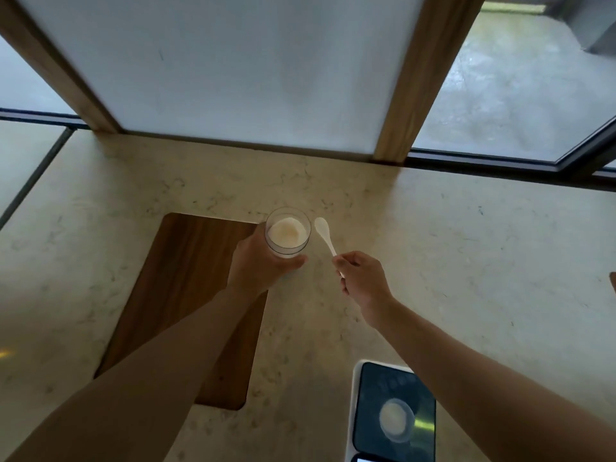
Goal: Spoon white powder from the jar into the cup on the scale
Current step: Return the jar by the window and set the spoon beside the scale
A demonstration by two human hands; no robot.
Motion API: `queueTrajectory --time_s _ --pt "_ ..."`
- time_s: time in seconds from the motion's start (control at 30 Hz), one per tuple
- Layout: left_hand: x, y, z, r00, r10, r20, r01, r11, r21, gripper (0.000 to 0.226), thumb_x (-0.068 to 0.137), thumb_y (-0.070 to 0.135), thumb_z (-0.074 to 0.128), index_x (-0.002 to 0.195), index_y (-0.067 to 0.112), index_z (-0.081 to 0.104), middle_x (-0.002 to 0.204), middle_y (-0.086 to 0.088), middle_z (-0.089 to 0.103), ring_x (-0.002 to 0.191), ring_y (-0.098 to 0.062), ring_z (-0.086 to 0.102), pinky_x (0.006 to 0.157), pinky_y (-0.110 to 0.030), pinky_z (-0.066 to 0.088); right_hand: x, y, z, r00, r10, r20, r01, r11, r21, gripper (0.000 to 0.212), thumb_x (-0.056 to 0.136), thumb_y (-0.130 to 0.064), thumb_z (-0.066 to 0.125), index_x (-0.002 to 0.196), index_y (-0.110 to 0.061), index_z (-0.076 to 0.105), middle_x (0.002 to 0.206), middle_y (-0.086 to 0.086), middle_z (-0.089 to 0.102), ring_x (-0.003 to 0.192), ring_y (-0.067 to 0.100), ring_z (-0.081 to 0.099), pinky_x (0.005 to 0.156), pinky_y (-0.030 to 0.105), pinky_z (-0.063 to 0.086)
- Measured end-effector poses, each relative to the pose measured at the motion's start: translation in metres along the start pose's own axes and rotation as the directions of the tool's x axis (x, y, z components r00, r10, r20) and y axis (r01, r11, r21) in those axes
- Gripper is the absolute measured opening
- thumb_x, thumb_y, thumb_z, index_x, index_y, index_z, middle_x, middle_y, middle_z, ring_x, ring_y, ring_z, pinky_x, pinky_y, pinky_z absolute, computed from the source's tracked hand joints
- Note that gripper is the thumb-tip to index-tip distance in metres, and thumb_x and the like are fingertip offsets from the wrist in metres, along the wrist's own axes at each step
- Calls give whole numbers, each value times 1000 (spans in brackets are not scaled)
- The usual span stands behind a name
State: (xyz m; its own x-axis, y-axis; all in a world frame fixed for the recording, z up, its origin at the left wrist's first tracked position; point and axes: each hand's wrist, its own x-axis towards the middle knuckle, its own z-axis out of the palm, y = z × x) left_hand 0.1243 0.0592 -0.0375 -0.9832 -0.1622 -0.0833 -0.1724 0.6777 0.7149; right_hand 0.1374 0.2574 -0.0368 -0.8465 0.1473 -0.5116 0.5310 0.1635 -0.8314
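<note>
A clear glass jar (288,232) holding white powder sits at the middle of the counter, its mouth uncovered. My left hand (258,261) wraps around its near side. My right hand (361,278) pinches the handle of a small white spoon (325,235), whose bowl points away from me, just right of the jar and apart from it. The spoon's bowl looks bare. Near the bottom edge a dark-topped scale (366,411) with a white rim carries a small clear cup (396,419) with white powder in it; my right forearm crosses just right of it.
A wooden board (173,295) is set into the pale marble counter (466,261) under my left forearm. A frosted panel between wooden posts (423,78) stands at the counter's far edge, with a window ledge to the right.
</note>
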Motion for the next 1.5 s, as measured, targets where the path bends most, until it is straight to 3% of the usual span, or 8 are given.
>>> queueTrajectory --time_s 0.2,0.43,0.63,0.77,1.1,1.3,1.5 --pt "40 -9 1 996 17 -89 -18 1000 -2 93 50 72 75 126 23 53 117 5 68 103 -16 63 86 -33 51 36 -13 17 1000 -26 -9 26 998 -62 10 87 -30 68 86 -21 73 77 -2 68 60 12 57 57 30 49" --pt "78 -21 2 984 27 -177 -34 999 -37 88 58 65 82 128 24 49 117 6 65 102 -14 61 88 -37 56 64 -24 34 998 -62 18 63 996 -58 8 87 -24 70 84 -18 74 69 -5 66 58 10 56 59 29 47" --pt "102 -32 3 984 27 -174 -32 999 -27 89 58 71 74 129 23 50 117 6 64 104 -16 62 89 -35 55 76 -21 45 996 -72 48 75 995 -69 5 86 -19 71 84 -19 75 66 -6 66 56 9 56 60 28 47" --pt "113 -35 5 979 -5 -201 -8 998 -64 86 57 68 79 126 26 51 113 10 64 100 -13 62 86 -36 57 84 -18 48 996 -73 53 76 995 -64 3 85 -19 73 83 -19 76 65 -4 68 58 10 58 62 31 50" --pt "132 -43 12 991 -28 -130 18 997 -76 94 56 72 78 131 26 44 118 8 59 109 -17 59 93 -43 57 90 -9 51 992 -81 93 81 997 -4 5 86 -13 72 84 -13 76 54 -1 64 46 10 53 47 24 47" --pt "135 -44 14 992 -17 -127 3 994 -106 99 60 64 83 138 26 35 121 8 53 112 -16 55 96 -35 54 91 -4 51 991 -83 102 82 997 10 3 86 -14 74 84 -14 76 55 0 66 48 11 55 48 24 50" --pt "126 -47 8 998 -27 -49 18 983 -183 111 54 68 83 143 26 31 135 3 48 124 -20 50 103 -48 50 83 -6 47 991 -78 110 74 997 38 5 84 -11 75 79 -11 77 56 4 65 50 16 53 51 29 48"
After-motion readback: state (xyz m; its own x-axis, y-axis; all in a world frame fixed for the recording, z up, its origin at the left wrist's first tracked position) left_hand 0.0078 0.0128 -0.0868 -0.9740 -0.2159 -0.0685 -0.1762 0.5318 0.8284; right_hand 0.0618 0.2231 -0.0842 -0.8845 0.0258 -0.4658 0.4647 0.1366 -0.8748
